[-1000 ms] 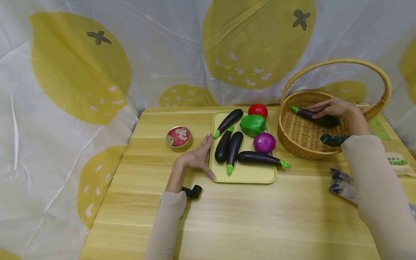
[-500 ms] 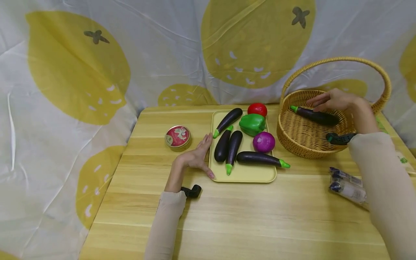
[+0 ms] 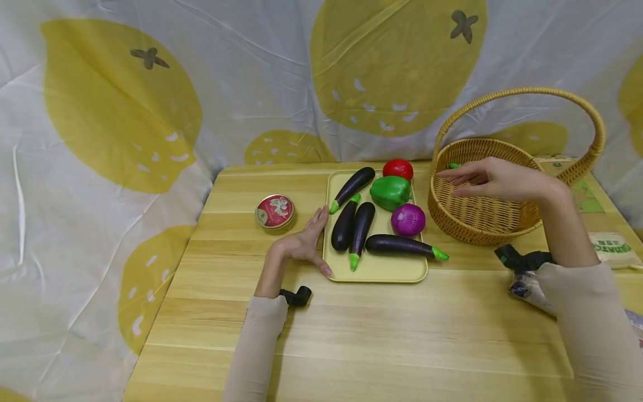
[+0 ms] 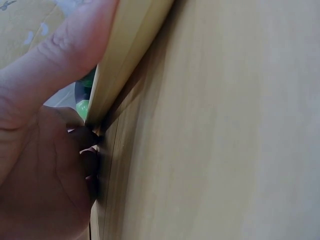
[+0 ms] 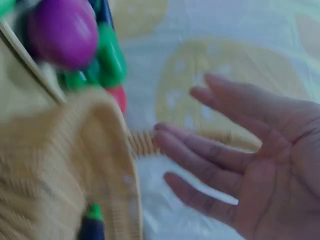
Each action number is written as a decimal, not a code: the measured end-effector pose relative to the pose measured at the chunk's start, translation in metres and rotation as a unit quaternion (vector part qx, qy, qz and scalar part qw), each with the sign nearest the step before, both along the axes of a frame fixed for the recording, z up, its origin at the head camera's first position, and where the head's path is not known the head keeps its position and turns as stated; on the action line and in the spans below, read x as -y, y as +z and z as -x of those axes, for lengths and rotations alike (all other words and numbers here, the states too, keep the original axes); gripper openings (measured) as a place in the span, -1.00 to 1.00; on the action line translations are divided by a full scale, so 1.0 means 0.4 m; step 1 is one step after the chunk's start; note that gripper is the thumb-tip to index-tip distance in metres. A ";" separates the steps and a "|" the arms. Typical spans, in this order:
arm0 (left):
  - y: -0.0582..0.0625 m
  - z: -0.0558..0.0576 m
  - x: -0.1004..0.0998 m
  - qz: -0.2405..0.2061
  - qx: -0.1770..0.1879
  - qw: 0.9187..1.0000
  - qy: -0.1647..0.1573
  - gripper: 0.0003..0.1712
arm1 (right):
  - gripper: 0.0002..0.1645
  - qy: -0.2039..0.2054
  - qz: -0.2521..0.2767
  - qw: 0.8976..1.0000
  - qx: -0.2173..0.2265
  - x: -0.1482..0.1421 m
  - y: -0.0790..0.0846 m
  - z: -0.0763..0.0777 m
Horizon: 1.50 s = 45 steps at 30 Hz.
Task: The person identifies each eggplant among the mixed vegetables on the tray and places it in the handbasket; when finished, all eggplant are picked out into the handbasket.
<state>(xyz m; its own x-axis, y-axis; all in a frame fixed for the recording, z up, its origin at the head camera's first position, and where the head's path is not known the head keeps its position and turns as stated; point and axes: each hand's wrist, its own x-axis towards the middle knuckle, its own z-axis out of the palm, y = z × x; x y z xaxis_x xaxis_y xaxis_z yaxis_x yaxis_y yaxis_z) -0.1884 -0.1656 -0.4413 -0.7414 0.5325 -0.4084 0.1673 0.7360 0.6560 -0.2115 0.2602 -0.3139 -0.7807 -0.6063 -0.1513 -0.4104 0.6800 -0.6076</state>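
Observation:
My left hand (image 3: pixel 303 244), fingers spread, touches the left edge of a yellow tray (image 3: pixel 392 272); in the left wrist view the thumb (image 4: pixel 65 50) lies along its side. On the tray are several dark eggplants (image 3: pixel 363 223), a green bell pepper (image 3: pixel 390 192), a red tomato (image 3: pixel 398 170) and a purple onion (image 3: pixel 408 220). My right hand (image 3: pixel 507 181) hovers over the wicker basket (image 3: pixel 454 233) with loose fingers and nothing in them. Inside the basket lies one eggplant (image 5: pixel 91 229), mostly hidden by that hand in the head view.
A round red-lidded tin (image 3: pixel 275 212) stands left of the tray. The basket's tall handle (image 3: pixel 522 92) arches above it. A clear-wrapped package (image 3: pixel 532 291) lies partly under the right sleeve, and a printed cloth bag (image 3: pixel 615 249) is at the right. A lemon-print curtain (image 3: pixel 281 67) hangs behind.
My right hand has let go of the eggplant in the basket, drawn back to the right, then swung left over the basket's front. The left hand has stayed at the tray.

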 end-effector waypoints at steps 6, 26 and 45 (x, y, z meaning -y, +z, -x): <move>-0.004 0.001 0.001 -0.004 0.002 1.000 0.000 0.80 | -0.39 0.013 0.040 0.998 -0.038 0.095 -0.059 -0.063; 0.001 0.001 0.002 -0.001 0.002 1.000 -0.001 0.78 | -0.39 0.133 0.100 0.985 -0.045 0.270 -0.204 -0.102; -0.004 -0.002 0.001 -0.010 -0.008 1.000 -0.003 0.78 | -0.50 0.129 0.064 0.988 -0.049 0.296 -0.242 -0.105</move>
